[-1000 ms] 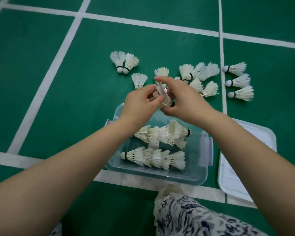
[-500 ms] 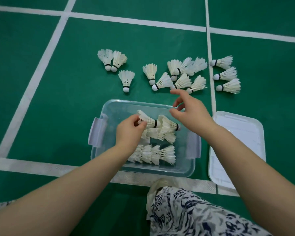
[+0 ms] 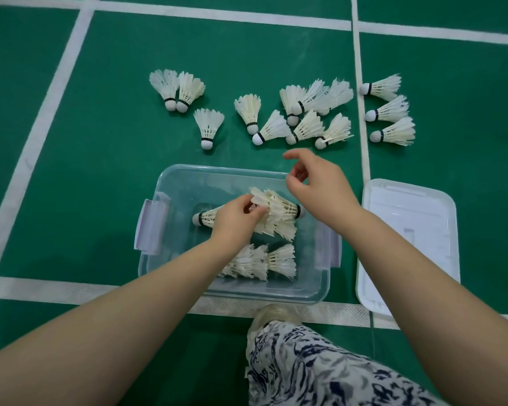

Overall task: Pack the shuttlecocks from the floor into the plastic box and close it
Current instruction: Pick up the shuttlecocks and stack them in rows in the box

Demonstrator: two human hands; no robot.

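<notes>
Green court flooring (image 3: 106,177) filled my feed, crossed by white lines (image 3: 33,142). On it, nearest the person, sat the clear plastic box (image 3: 185,177), open, with a pale latch (image 3: 151,224) at each short end. Its lid (image 3: 408,230) lay flat on the floor just beside the box's right end, not touching it. At the bottom edge I made out a patterned trouser leg (image 3: 320,373) and the toe of a pale shoe (image 3: 273,313) close to the box's near wall.

The left hand (image 3: 235,219) was down inside the box, fingers and thumb pinching the feathers of the upper row of shuttlecocks (image 3: 279,209). That row lay on its side across the box, one cork pointing left and another right (how many were nested there I could not count). The right hand (image 3: 320,189) hovered over the box's far right corner, holding nothing, its fingers loosely bent and the forefinger stretched forward.

A lower row of shuttlecocks (image 3: 276,260) lay along the box's near wall, partly hidden under the left forearm. Beyond the box the loose shuttlecocks (image 3: 305,127) lay on the floor: a pair at far left, one alone, a tangled cluster in the middle, and three side by side to the right of the vertical line, corks pointing left.
</notes>
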